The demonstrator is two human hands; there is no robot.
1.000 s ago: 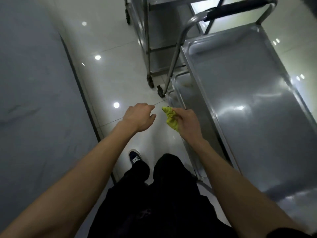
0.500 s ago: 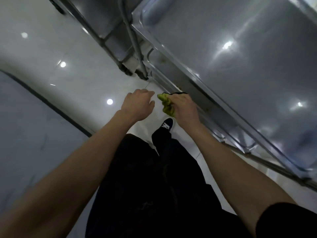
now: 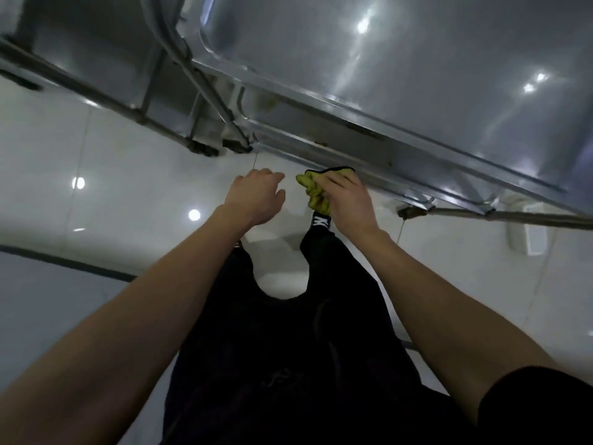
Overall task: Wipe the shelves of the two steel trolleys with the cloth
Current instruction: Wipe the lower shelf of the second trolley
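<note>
My right hand (image 3: 348,200) grips a bunched yellow-green cloth (image 3: 313,191) just in front of the near steel trolley. That trolley's top shelf (image 3: 417,75) fills the upper right, and its lower shelf edge (image 3: 337,149) shows beneath the rim. My left hand (image 3: 256,197) hovers beside the cloth with loosely curled fingers and holds nothing. A second steel trolley (image 3: 96,43) stands at the upper left, its frame and castors next to the first one.
Glossy white floor tiles (image 3: 128,175) lie between me and the trolleys. A grey wall (image 3: 48,300) with a dark base strip runs along the left. My black-trousered legs and one shoe (image 3: 322,221) are below my hands. A white box (image 3: 526,232) sits at the right.
The view has swung round, so the near trolley now runs across the top right. Both hands keep their pose, the right still holding the cloth close to the lower shelf edge.
</note>
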